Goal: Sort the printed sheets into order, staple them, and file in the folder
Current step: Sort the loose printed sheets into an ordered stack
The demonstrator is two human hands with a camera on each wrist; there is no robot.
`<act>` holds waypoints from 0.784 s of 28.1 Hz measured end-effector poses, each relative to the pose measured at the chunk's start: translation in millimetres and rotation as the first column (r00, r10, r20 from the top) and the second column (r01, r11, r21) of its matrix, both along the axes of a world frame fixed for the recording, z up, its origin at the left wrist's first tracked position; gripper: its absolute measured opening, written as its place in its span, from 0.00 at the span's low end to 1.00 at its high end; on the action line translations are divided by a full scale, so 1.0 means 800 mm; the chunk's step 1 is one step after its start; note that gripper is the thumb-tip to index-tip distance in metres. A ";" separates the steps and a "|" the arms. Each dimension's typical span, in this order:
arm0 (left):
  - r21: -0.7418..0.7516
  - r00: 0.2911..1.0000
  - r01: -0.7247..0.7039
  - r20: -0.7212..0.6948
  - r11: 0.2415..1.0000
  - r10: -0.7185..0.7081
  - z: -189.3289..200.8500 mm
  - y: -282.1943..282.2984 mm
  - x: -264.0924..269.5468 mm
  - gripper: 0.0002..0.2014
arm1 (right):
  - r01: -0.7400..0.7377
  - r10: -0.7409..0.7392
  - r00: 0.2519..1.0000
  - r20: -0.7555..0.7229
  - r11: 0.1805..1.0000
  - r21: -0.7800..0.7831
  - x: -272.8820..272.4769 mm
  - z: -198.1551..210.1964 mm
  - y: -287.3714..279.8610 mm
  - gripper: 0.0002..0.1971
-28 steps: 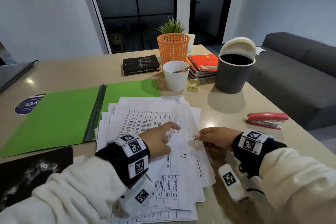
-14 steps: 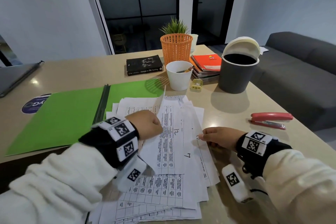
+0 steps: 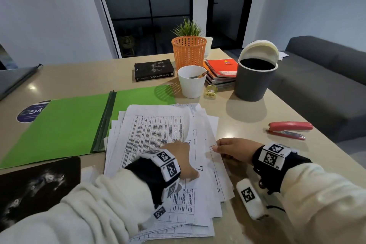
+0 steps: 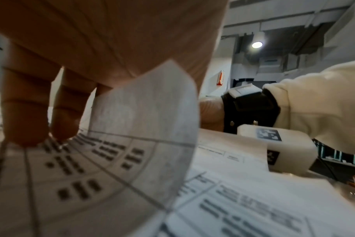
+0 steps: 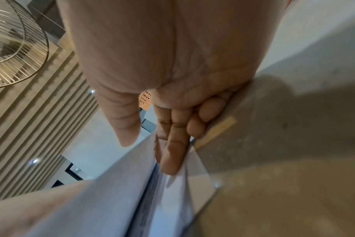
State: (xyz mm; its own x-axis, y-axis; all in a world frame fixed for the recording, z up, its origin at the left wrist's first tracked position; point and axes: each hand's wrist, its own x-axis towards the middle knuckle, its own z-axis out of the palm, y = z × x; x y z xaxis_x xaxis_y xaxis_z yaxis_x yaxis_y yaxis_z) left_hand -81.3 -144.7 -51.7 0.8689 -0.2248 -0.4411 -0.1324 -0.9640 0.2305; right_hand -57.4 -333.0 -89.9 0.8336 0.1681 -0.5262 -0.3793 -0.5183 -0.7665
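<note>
The folder (image 3: 65, 127) is bright green with a darker green spine, and the sheets (image 3: 158, 130) are white with black printed grids of text. The stapler (image 3: 289, 129) is red, the mesh basket (image 3: 189, 50) orange, the cup (image 3: 191, 82) white, the bin (image 3: 254, 83) dark grey with a cream lid. Both sleeves (image 3: 79, 214) are cream, and the wristbands (image 3: 164, 166) black with white black-patterned square tags.
</note>
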 end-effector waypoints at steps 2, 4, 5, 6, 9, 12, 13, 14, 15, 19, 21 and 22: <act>0.066 0.998 0.048 0.040 0.997 -0.050 -0.005 -0.006 0.001 0.26 | -0.001 0.001 1.000 0.004 1.000 0.003 -0.002 0.000 0.001 0.10; 0.109 0.996 0.065 0.053 0.992 -0.071 -0.010 -0.012 0.003 0.30 | 0.020 -0.020 1.000 -0.003 1.000 0.009 -0.002 0.001 0.002 0.10; 0.126 0.996 0.064 0.054 0.990 -0.071 -0.012 -0.015 0.003 0.31 | 0.026 -0.026 1.000 -0.008 1.000 0.012 -0.003 0.002 0.002 0.10; 0.137 0.996 0.061 0.052 0.989 -0.068 -0.013 -0.017 0.004 0.30 | 0.025 -0.024 1.000 -0.013 1.000 0.012 -0.003 0.003 0.003 0.10; 0.136 0.998 0.044 0.046 0.990 -0.051 -0.016 -0.018 0.005 0.27 | -0.010 0.010 1.000 -0.013 0.999 -0.040 0.000 0.004 0.002 0.14; 0.122 0.998 0.045 0.039 0.992 -0.050 -0.015 -0.016 0.007 0.25 | -0.020 0.019 0.999 -0.027 0.999 -0.050 0.001 0.002 0.001 0.16; 0.129 0.998 0.052 0.034 0.990 -0.057 -0.015 -0.016 0.008 0.25 | -0.017 0.016 0.999 -0.028 0.999 -0.046 0.001 0.002 0.001 0.16; 0.134 0.998 0.058 0.029 0.989 -0.062 -0.015 -0.016 0.008 0.25 | -0.008 0.007 1.000 -0.026 0.999 -0.033 0.001 0.002 0.001 0.15; 0.139 0.997 0.062 0.027 0.988 -0.067 -0.016 -0.016 0.008 0.24 | -0.002 0.001 1.000 -0.019 1.000 -0.020 0.001 0.002 0.001 0.14; 0.184 0.994 0.106 0.017 0.977 -0.111 -0.017 -0.016 0.008 0.24 | -0.049 0.051 0.998 0.035 0.997 -0.066 0.002 0.003 -0.001 0.22; 0.206 0.993 0.118 -0.005 0.971 -0.120 -0.016 -0.016 0.007 0.23 | -0.042 0.044 0.998 0.051 0.998 -0.039 0.001 0.000 -0.001 0.28; 0.211 0.992 0.122 -0.013 0.970 -0.122 -0.015 -0.016 0.007 0.21 | -0.034 0.037 0.997 0.074 0.998 -0.044 0.000 -0.001 -0.001 0.29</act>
